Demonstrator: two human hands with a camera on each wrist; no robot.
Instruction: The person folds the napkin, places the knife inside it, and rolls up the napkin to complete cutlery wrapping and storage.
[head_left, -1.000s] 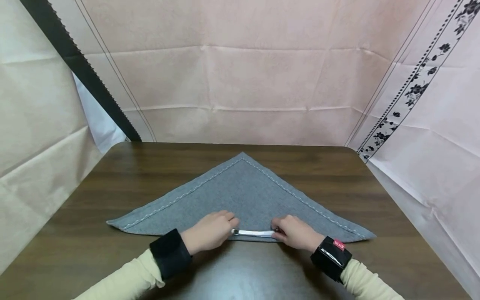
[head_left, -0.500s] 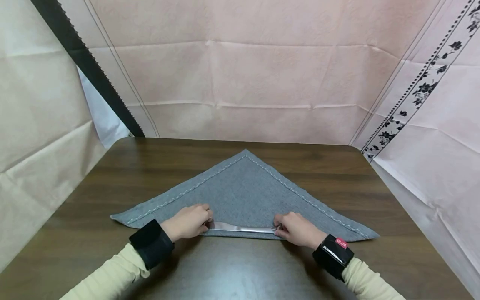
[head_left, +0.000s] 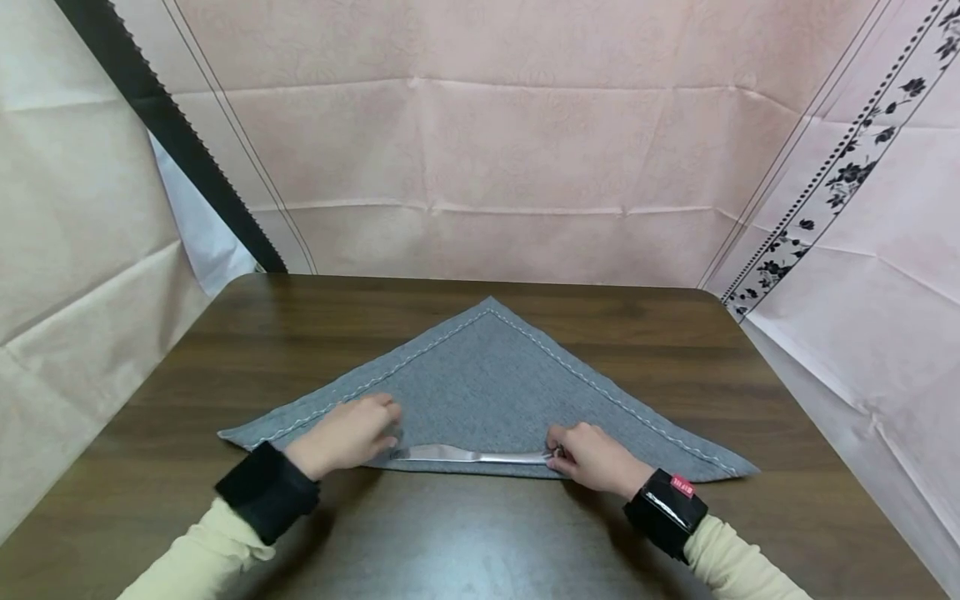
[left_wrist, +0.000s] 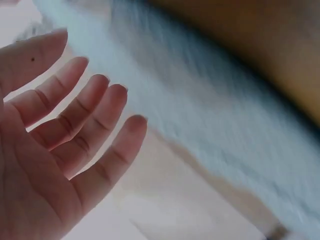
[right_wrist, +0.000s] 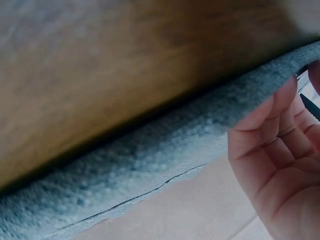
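Observation:
A grey-blue cloth (head_left: pixel 487 375), folded into a triangle with pale stitching near two edges, lies with its point toward the far side. Along its near edge lies a silver table knife (head_left: pixel 465 455), broad end to the left. My right hand (head_left: pixel 596 458) pinches the knife's right end, which the fingers partly hide; in the right wrist view that hand (right_wrist: pixel 280 160) is beside the cloth's edge. My left hand (head_left: pixel 348 433) is over the cloth, just left of the knife. Its fingers (left_wrist: pixel 95 112) are spread and loosely bent, holding nothing, in the left wrist view.
The cloth rests on a dark brown wooden table (head_left: pixel 465 533). Pale pinkish sheets (head_left: pixel 525 167) hang behind and beside it, with a black strip (head_left: pixel 172 133) at the left and a black floral border (head_left: pixel 840 175) at the right.
My left hand has slid left along the knife and come off its broad end, uncovering more of it. My right hand has kept its grip on the right end.

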